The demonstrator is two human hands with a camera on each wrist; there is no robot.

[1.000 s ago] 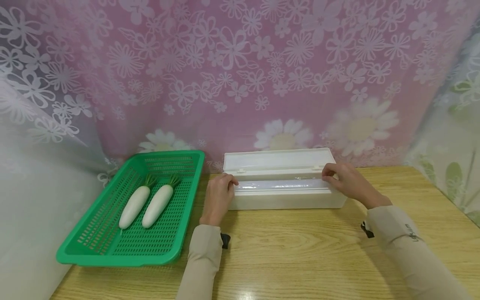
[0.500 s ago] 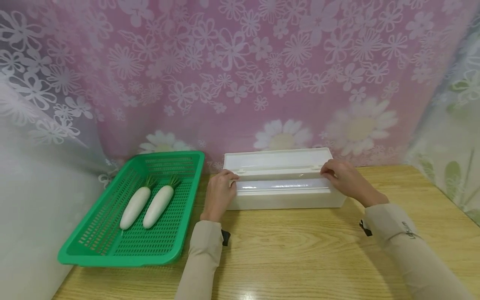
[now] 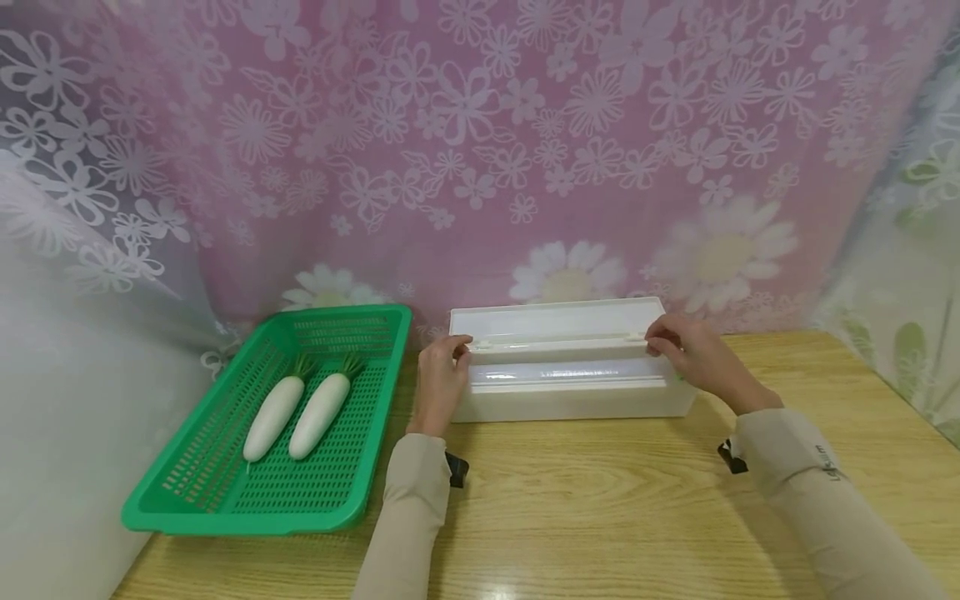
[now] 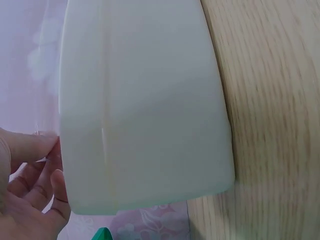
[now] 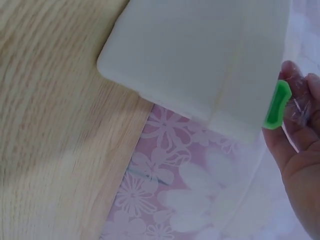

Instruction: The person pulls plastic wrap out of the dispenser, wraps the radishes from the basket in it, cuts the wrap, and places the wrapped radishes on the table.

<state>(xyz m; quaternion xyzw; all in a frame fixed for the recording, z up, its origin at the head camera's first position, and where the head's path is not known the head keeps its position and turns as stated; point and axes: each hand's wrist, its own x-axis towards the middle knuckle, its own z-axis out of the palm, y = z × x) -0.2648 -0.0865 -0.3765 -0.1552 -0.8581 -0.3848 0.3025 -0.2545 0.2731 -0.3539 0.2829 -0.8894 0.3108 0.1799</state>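
Observation:
A long white cling film box (image 3: 577, 405) stands on the table with its lid (image 3: 555, 320) tipped back. The cling film roll (image 3: 555, 371) lies inside it. At the box's left end, my left hand (image 3: 437, 383) pinches the film between thumb and fingers, as the left wrist view shows beside the box wall. My right hand (image 3: 699, 357) is at the right end, fingers bent; crumpled clear film (image 5: 300, 106) shows between them in the right wrist view. A green slider (image 5: 277, 106) sits on the box rim near those fingers.
Left of the box, a green plastic basket (image 3: 367, 454) holds two white radishes (image 3: 321, 417) with trimmed green tops. A flowered pink curtain (image 3: 480, 167) hangs behind the wooden table (image 3: 600, 500).
Both hands have risen slightly and moved back toward the lid, staying at the two ends of the box. The box, basket and radishes stay in place.

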